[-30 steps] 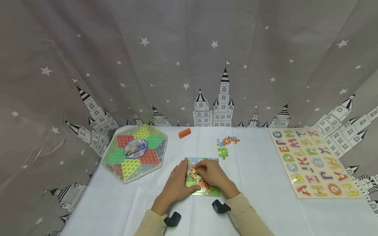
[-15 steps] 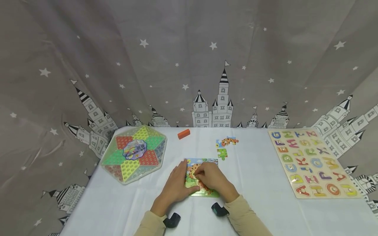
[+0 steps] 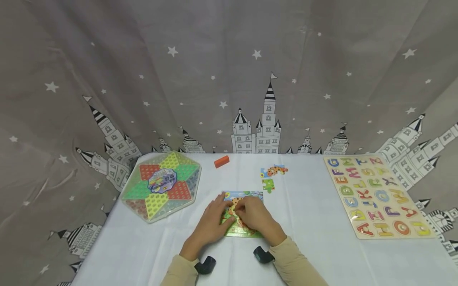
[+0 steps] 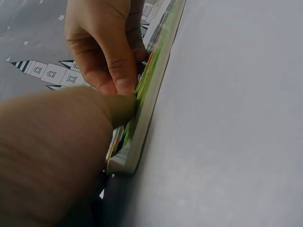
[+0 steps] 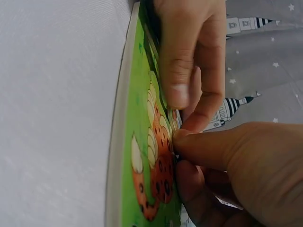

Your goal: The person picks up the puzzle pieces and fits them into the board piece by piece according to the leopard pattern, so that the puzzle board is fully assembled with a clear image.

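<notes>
A small jigsaw puzzle board (image 3: 245, 234) with a spotted cartoon animal on green and blue lies flat on the table in front of me. My left hand (image 3: 212, 222) rests over its left side, the thumb pressing on the picture and the index finger bent toward the middle. My right hand (image 3: 255, 214) comes from the right and pinches at the board's middle, close to the left fingertips. What it pinches looks like a puzzle piece, mostly covered by the fingers. In the right wrist view the right thumb (image 5: 199, 146) touches the picture beside the left thumb (image 5: 177, 90).
Loose puzzle pieces, one green (image 3: 268, 185) and some joined spotted ones (image 3: 274, 171), lie beyond the board. An orange block (image 3: 222, 161) lies farther back. A hexagonal Chinese checkers set (image 3: 162, 186) stands left, a wooden alphabet board (image 3: 377, 198) right.
My left index finger and thumb have moved inward over the board, closer to the right fingertips. The right hand keeps pinching at the middle. The view has shifted slightly.
</notes>
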Tool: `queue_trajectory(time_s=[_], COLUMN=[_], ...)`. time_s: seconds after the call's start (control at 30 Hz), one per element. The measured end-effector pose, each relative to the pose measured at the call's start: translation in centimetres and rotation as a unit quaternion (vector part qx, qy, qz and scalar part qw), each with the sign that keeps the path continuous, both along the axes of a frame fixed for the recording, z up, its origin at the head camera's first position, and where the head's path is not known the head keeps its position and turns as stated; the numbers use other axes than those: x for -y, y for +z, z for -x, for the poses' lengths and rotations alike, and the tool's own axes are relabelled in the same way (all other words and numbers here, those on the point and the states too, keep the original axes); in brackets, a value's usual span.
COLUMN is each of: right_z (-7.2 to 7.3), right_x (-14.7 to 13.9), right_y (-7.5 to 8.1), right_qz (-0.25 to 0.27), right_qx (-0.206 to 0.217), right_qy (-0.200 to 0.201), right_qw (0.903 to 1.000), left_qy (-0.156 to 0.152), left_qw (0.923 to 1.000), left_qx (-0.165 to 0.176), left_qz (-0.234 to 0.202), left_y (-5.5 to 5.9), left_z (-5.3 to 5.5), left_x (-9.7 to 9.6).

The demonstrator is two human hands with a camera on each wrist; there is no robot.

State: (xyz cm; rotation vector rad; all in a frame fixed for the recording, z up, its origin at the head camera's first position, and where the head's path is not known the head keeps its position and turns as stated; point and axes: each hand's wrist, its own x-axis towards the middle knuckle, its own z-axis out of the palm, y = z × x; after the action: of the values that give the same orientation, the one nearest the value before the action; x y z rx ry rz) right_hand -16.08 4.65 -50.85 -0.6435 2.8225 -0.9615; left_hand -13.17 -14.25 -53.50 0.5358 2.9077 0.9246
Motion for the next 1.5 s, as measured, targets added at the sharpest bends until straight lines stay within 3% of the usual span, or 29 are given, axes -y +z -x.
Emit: queue_trajectory(time_s=[0.17, 0.3, 0.6, 1.0, 1.1, 1.17, 1.3, 1.37, 1.5], right_z=[0.3, 0.6, 1.1, 1.4, 2.3, 3.3, 5.2, 5.8, 6.6], right_x=[-0.5, -1.1, -2.5, -2.9, -3.8, -4.8, -7.5, -8.7, -9.9], right_y=[-0.2, -0.3, 0.3, -0.1, -0.2, -0.5, -1.1, -1.4, -1.5], right_qz=[0.026, 0.049, 0.043, 0.047, 0.076, 0.091, 0.068, 0.045, 0.019], right_qx=[0.04, 0.072, 0.087, 0.095, 0.096, 0.078, 0.034, 0.034, 0.056], right_qy=[0.008, 0.02, -0.022, -0.023, -0.058, -0.102, -0.189, -0.199, -0.177], right_qw=[0.9988, 0.996, 0.9951, 0.9941, 0.9908, 0.9875, 0.9789, 0.9785, 0.9823], left_qy=[0.0, 0.012, 0.029, 0.04, 0.04, 0.041, 0.029, 0.019, 0.009], left_qw=[0.9997, 0.9996, 0.9993, 0.9991, 0.999, 0.9989, 0.9991, 0.9994, 0.9993], left_qx=[-0.026, -0.024, -0.018, -0.011, -0.015, -0.021, -0.024, -0.015, 0.005], left_qz=[-0.002, 0.005, 0.012, 0.009, 0.013, 0.014, 0.02, 0.026, 0.037], left_y=[-0.3, -0.3, 0.3, 0.5, 0.5, 0.4, 0.1, 0.0, -0.1], left_z=[0.1, 0.0, 0.2, 0.3, 0.4, 0.4, 0.4, 0.3, 0.3], left_x=[0.2, 0.1, -0.4, -0.6, -0.5, -0.4, -0.2, -0.2, -0.1])
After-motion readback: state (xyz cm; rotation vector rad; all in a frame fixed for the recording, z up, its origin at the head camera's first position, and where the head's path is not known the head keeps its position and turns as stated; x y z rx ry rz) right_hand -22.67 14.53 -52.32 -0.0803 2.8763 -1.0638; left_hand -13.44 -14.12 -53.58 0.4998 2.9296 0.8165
